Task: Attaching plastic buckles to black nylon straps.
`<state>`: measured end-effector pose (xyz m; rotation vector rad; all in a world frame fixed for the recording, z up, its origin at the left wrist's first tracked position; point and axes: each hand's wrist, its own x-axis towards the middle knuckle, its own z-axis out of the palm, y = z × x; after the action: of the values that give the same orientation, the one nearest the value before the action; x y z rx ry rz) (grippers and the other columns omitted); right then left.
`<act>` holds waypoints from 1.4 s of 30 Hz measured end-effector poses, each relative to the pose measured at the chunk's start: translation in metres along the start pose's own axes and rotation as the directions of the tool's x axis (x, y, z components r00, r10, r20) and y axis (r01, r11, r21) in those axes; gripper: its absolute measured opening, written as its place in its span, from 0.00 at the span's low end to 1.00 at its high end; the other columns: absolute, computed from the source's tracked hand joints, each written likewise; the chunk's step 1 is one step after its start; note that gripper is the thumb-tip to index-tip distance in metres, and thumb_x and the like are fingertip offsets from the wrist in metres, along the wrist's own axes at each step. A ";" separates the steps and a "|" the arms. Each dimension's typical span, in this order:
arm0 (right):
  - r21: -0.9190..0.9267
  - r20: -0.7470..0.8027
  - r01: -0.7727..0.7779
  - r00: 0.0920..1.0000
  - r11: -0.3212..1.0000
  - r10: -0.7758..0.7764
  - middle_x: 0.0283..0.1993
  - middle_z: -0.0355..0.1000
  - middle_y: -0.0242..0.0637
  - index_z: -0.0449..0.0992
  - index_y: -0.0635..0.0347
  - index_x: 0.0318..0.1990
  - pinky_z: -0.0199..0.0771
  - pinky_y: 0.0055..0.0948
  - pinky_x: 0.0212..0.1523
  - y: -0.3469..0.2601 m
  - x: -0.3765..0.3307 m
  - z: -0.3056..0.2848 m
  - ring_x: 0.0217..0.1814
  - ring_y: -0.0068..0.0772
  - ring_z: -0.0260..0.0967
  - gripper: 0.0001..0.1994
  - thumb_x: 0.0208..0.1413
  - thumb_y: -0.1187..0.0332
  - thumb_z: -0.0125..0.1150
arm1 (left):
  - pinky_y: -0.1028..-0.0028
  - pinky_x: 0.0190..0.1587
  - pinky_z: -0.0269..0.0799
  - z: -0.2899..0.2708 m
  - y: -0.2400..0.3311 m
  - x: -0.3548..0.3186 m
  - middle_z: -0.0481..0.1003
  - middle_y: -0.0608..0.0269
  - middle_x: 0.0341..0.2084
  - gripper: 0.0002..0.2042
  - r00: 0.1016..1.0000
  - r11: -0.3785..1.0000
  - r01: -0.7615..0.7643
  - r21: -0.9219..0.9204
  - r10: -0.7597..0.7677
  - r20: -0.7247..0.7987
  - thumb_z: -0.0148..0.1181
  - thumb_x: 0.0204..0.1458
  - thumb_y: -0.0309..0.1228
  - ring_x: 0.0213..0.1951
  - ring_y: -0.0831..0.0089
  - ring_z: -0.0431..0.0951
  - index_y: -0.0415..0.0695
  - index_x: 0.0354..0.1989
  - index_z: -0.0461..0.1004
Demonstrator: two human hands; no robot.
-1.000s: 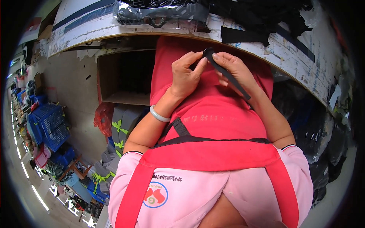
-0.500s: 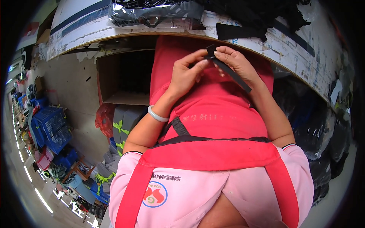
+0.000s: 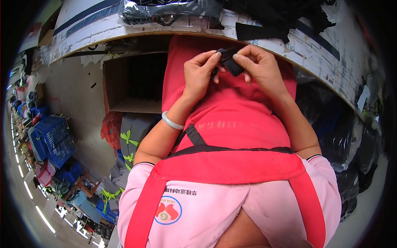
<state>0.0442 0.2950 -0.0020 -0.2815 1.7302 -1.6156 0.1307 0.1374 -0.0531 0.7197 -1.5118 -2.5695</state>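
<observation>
Black strap point(image 3: 235, 67) was at 1 o'clock from view centre, up in front of the red apron point(image 3: 231, 111), just short of the table edge. Left hand point(image 3: 199, 74), at 12, had a narrow thumb-and-index pinch on its left end. Right hand point(image 3: 264, 68), between 1 and 2, pinched the other side; fingers hid part of it. Exact fold: couldn't tell, dark and blurred.

Main obstruction: worktable point(image 3: 97, 35), its edge arcing from 10 round to about 3, directly beyond the hands. On top: clear plastic bag point(image 3: 167, 14) of dark pieces near 12, black fabric heap point(image 3: 285, 12) at 1, flat black strip point(image 3: 260, 32) below the heap, near the right hand.

Under the edge at 10: open cardboard box point(image 3: 136, 106), left of the apron; interior too dark to read. At 9: red plastic bag point(image 3: 111, 129) just beside grey bundles point(image 3: 133, 124) with green ties; farther out, blue crate point(image 3: 53, 140) on the floor. Wooden stool point(image 3: 84, 185) at 8. Dark plastic-wrapped bags point(image 3: 337, 142) crowded 3, below the table edge, well apart from the strap.
</observation>
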 end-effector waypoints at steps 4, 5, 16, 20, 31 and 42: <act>-0.064 0.022 -0.152 0.988 0.986 0.154 0.21 0.70 0.29 0.71 0.62 0.31 0.63 0.15 0.15 0.011 -0.003 0.000 0.15 0.13 0.62 0.09 0.59 0.67 0.59 | 0.84 0.17 0.67 0.001 -0.001 -0.003 0.78 0.60 0.26 0.10 0.998 0.997 -0.060 0.059 0.059 0.013 0.59 0.57 0.28 0.22 0.82 0.74 0.34 0.43 0.77; -0.064 0.031 -0.203 0.978 0.977 0.205 0.20 0.69 0.29 0.71 0.62 0.30 0.63 0.16 0.14 0.013 -0.003 0.001 0.14 0.13 0.62 0.09 0.59 0.67 0.59 | 0.84 0.17 0.67 0.000 -0.002 -0.004 0.78 0.60 0.26 0.10 0.998 0.997 -0.058 0.060 0.057 0.011 0.59 0.57 0.28 0.22 0.82 0.74 0.34 0.43 0.77; 0.269 -0.017 -0.128 0.990 0.954 0.138 0.23 0.69 0.28 0.73 0.62 0.36 0.67 0.14 0.19 0.021 0.007 0.006 0.19 0.14 0.65 0.09 0.61 0.64 0.58 | 0.84 0.19 0.67 -0.002 -0.002 -0.004 0.72 0.69 0.29 0.06 0.976 0.975 -0.206 0.090 0.197 0.091 0.57 0.57 0.22 0.23 0.83 0.71 0.36 0.40 0.78; 0.234 0.235 -0.252 0.952 0.939 0.197 0.27 0.70 0.28 0.75 0.63 0.41 0.68 0.13 0.20 0.022 0.010 -0.009 0.23 0.13 0.66 0.11 0.61 0.63 0.58 | 0.80 0.34 0.70 -0.005 -0.005 -0.008 0.71 0.65 0.35 0.06 0.864 0.807 -0.503 0.310 0.462 0.199 0.58 0.54 0.19 0.34 0.78 0.72 0.37 0.39 0.78; 0.001 0.046 0.070 0.996 0.998 -0.070 0.33 0.71 0.25 0.75 0.60 0.38 0.69 0.14 0.33 0.024 0.007 -0.005 0.32 0.13 0.67 0.07 0.61 0.66 0.58 | 0.80 0.35 0.70 -0.002 0.006 -0.021 0.69 0.62 0.37 0.09 0.833 0.765 -0.548 0.338 0.461 0.308 0.59 0.52 0.16 0.35 0.76 0.72 0.40 0.40 0.78; -0.064 -0.216 0.246 0.943 0.967 -0.254 0.31 0.71 0.28 0.71 0.61 0.38 0.73 0.17 0.33 0.016 0.032 -0.017 0.32 0.16 0.70 0.06 0.56 0.74 0.62 | 0.81 0.23 0.70 -0.009 0.000 -0.026 0.70 0.62 0.40 0.05 0.978 0.982 -0.156 0.106 0.138 0.154 0.54 0.59 0.23 0.26 0.79 0.74 0.37 0.39 0.76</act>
<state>0.0159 0.2912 -0.0293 -0.3618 1.9581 -1.8589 0.1578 0.1381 -0.0475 0.4187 -1.7015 -2.4879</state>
